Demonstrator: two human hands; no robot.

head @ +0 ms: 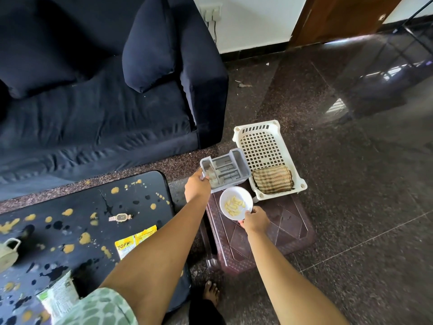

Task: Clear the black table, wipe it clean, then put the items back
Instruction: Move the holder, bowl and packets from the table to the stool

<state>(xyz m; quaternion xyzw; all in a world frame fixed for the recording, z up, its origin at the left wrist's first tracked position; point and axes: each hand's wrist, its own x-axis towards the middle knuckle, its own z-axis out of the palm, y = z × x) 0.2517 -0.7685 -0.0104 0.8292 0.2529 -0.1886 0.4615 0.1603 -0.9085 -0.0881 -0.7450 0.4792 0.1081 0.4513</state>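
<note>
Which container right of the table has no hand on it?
The white basket with the striped cloth inside. The left hand grips the grey tray and the right hand holds the white bowl.

On the stool [281, 231], organiser [232, 165], bowl [228, 195] and basket [262, 148] crowd the far end — the near half lies bare.

Dark blue sofa [93, 118], glossy speckled floor [351, 195], white wall [253, 19], wooden door [339, 17]

Home living room, dark blue sofa [93, 102], polished stone floor [351, 160]
</note>
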